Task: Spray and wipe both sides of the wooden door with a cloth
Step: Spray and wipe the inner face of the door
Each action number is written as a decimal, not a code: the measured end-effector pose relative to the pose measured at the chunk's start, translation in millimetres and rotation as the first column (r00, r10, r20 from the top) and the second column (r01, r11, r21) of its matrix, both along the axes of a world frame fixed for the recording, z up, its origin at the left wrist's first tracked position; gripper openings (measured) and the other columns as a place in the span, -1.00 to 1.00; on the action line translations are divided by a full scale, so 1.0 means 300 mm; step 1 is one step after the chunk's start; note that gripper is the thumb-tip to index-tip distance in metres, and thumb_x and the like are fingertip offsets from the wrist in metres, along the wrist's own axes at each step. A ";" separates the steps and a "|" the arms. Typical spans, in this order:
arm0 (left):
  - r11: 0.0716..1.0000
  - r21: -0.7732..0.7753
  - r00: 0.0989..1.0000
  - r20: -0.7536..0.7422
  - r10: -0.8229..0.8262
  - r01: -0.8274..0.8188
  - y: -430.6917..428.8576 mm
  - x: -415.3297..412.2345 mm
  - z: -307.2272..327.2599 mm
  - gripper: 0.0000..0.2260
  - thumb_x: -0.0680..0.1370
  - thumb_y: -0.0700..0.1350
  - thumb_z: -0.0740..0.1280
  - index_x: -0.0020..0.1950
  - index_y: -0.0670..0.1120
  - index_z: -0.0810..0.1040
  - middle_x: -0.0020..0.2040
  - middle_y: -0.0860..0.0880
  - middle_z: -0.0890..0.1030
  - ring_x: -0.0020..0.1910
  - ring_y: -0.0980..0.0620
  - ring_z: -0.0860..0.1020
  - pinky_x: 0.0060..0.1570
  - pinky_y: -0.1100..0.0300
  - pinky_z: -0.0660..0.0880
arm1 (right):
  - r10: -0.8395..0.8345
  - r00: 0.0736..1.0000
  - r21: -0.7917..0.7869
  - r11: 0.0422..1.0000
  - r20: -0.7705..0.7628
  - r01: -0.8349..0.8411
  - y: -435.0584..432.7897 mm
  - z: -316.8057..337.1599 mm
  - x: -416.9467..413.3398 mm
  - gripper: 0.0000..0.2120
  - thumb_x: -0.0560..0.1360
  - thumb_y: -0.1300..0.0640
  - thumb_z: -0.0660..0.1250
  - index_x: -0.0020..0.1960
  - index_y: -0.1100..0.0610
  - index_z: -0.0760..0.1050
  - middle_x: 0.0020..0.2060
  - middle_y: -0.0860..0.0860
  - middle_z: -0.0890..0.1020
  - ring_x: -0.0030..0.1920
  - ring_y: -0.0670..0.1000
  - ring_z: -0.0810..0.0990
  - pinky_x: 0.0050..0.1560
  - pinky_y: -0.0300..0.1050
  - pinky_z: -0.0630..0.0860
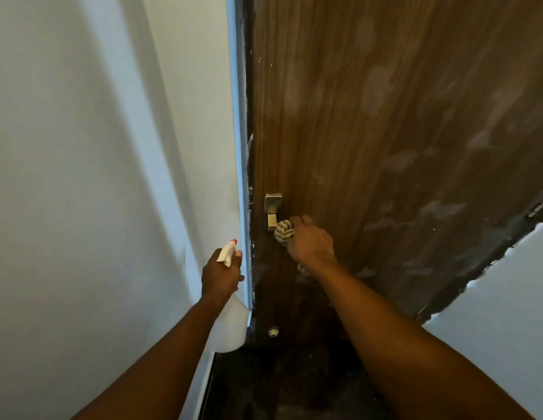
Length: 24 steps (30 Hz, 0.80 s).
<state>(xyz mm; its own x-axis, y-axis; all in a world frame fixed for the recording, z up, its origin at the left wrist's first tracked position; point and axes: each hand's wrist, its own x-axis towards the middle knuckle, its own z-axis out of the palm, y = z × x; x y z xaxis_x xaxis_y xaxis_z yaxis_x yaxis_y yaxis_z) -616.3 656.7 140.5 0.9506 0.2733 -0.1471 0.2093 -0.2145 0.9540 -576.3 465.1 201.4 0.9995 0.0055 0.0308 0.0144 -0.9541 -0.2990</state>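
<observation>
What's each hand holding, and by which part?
The left hand grips the spray bottle at its neck, under the trigger head. The right hand grips the cloth bunched, a wad sticking out beside the door handle.

Wooden door [385, 131]: brown grained veneer, dull patches. Beside its handle plate [272, 207], brushed metal: striped woven cloth [284, 231]. Spray bottle [231, 325]: translucent plastic.

A plain white painted wall [82, 177] fills the left side, crossed by soft diagonal bands of shadow, with a cool bluish light strip [237, 131] along its right edge. A second pale wall section [506, 298] shows at lower right. Below lies a dark speckled floor [294, 386], possibly stone.
</observation>
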 end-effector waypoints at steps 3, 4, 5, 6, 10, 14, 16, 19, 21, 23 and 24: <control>1.000 0.014 1.000 0.001 -0.013 0.013 0.011 -0.125 -0.001 -0.67 0.57 0.08 0.28 0.31 0.04 0.43 0.03 -0.11 0.61 -0.22 -0.02 0.67 -0.38 0.20 0.55 | -0.053 0.999 0.092 0.994 0.006 0.052 -0.004 -0.004 -0.186 -0.50 0.58 0.10 0.26 0.50 0.01 0.28 0.46 0.04 0.32 0.26 0.18 0.51 0.15 0.05 0.49; 1.000 0.016 1.000 0.010 -0.021 0.021 0.011 -0.169 0.000 -0.66 0.57 0.08 0.28 0.31 0.04 0.43 0.02 -0.11 0.61 -0.22 -0.01 0.67 -0.39 0.21 0.54 | -0.093 0.995 0.133 0.987 0.046 0.086 0.000 -0.008 -0.259 -0.53 0.60 0.09 0.24 0.49 0.01 0.29 0.47 0.03 0.30 0.23 0.17 0.54 0.14 0.04 0.50; 1.000 0.014 1.000 0.012 -0.028 0.028 0.010 -0.221 -0.001 -0.66 0.57 0.08 0.28 0.31 0.03 0.43 0.02 -0.11 0.61 -0.23 -0.01 0.67 -0.41 0.23 0.53 | -0.137 0.985 0.168 0.979 0.101 0.119 0.006 -0.013 -0.341 -0.56 0.61 0.08 0.22 0.47 0.01 0.31 0.47 0.03 0.30 0.19 0.15 0.57 0.11 0.02 0.51; 0.999 0.011 0.999 0.011 -0.035 0.035 0.009 -0.269 -0.003 -0.66 0.57 0.08 0.28 0.32 0.03 0.43 0.02 -0.11 0.61 -0.23 -0.01 0.67 -0.41 0.23 0.53 | -0.177 0.972 0.198 0.969 0.155 0.145 0.017 -0.020 -0.422 -0.59 0.62 0.06 0.22 0.45 0.02 0.33 0.46 0.02 0.31 0.15 0.12 0.58 0.08 -0.02 0.53; 0.998 -0.006 0.998 0.005 -0.063 0.063 0.009 -0.434 -0.011 -0.67 0.56 0.07 0.29 0.31 0.04 0.44 0.00 -0.10 0.62 -0.24 0.00 0.67 -0.42 0.25 0.53 | -0.311 0.945 0.415 0.876 0.101 0.244 0.091 -0.082 -0.702 -0.64 0.62 0.03 0.23 0.41 0.02 0.39 0.30 -0.03 0.48 0.15 0.00 0.57 0.06 -0.17 0.45; 0.997 -0.029 0.997 -0.018 -0.074 0.074 0.013 -0.547 -0.006 -0.68 0.56 0.06 0.30 0.28 0.01 0.45 -0.02 -0.10 0.61 -0.24 -0.02 0.66 -0.43 0.29 0.52 | -0.403 0.897 0.469 0.766 -0.182 0.439 0.154 -0.199 -0.884 -0.73 0.60 -0.02 0.27 0.27 -0.02 0.48 0.13 -0.06 0.58 0.15 -0.02 0.57 0.17 -0.07 0.51; 0.996 -0.016 0.996 -0.015 -0.084 0.084 0.016 -0.576 -0.009 -0.68 0.56 0.05 0.30 0.28 -0.01 0.45 -0.03 -0.11 0.61 -0.20 -0.05 0.66 -0.43 0.31 0.52 | -0.412 0.844 0.485 0.691 -0.344 0.536 0.171 -0.242 -0.956 -0.75 0.61 -0.04 0.26 0.25 0.00 0.49 0.03 -0.07 0.56 0.11 -0.02 0.57 0.14 -0.11 0.50; 0.993 0.032 0.993 -0.027 -0.115 0.116 0.007 -0.592 -0.020 -0.70 0.57 0.06 0.29 0.26 -0.01 0.47 -0.07 -0.09 0.61 -0.18 -0.06 0.65 -0.30 0.21 0.59 | -0.436 0.734 0.452 0.589 -0.520 0.670 0.198 -0.298 -1.018 -0.54 0.62 -0.09 0.24 0.46 0.03 0.30 0.21 0.07 0.55 0.21 0.09 0.55 0.17 -0.04 0.46; 0.988 0.048 0.989 -0.036 -0.143 0.144 -0.008 -0.585 -0.028 -0.72 0.57 0.06 0.28 0.25 0.02 0.47 -0.09 -0.08 0.61 -0.19 -0.06 0.65 -0.19 0.07 0.64 | -0.454 0.646 0.419 0.505 -0.614 0.754 0.213 -0.341 -1.027 -0.35 0.61 -0.13 0.24 0.58 0.02 0.05 0.37 0.12 0.45 0.32 0.14 0.49 0.27 0.03 0.43; 0.980 0.074 0.982 -0.053 -0.179 0.183 -0.026 -0.572 -0.053 -0.74 0.57 0.07 0.28 0.22 0.02 0.48 -0.09 -0.09 0.61 -0.20 -0.08 0.65 -0.14 -0.04 0.64 | -0.466 0.586 0.394 0.450 -0.662 0.802 0.235 -0.389 -1.040 -0.24 0.59 -0.14 0.27 0.60 -0.01 -0.09 0.44 0.14 0.38 0.38 0.17 0.43 0.33 0.06 0.39; 0.977 0.078 0.979 -0.060 -0.195 0.200 -0.035 -0.567 -0.060 -0.75 0.56 0.08 0.29 0.21 0.03 0.48 -0.08 -0.09 0.62 -0.20 -0.08 0.65 -0.13 -0.07 0.63 | -0.465 0.573 0.400 0.421 -0.675 0.814 0.244 -0.418 -1.048 -0.21 0.58 -0.15 0.29 0.60 -0.04 -0.12 0.46 0.14 0.34 0.40 0.19 0.40 0.37 0.08 0.37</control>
